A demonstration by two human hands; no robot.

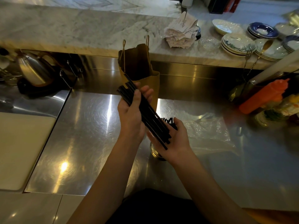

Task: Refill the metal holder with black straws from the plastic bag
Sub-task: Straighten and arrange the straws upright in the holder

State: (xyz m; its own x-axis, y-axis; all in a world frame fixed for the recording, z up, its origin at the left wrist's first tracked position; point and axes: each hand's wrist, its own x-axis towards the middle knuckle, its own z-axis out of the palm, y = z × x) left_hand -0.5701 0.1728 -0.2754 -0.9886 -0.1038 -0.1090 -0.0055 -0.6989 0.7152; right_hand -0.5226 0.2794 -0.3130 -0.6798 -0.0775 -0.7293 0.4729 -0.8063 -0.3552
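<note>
Black straws (151, 118) gripped by left hand (129, 117), ends on spread right hand (176, 139) above metal holder (154, 151).

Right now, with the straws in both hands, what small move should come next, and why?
Probably tip the straws upright over the metal holder. The left hand grips the slanted bundle, its lower ends rest on the open right hand, and the holder stands just under that hand, partly hidden.

Single view, head-worn, wide-angle. Faces forward and steeply down over the steel counter (90, 126). Left hand (131, 113) and right hand (175, 140) close, mid-frame. Marble ledge (80, 29) crosses the far top.
</note>
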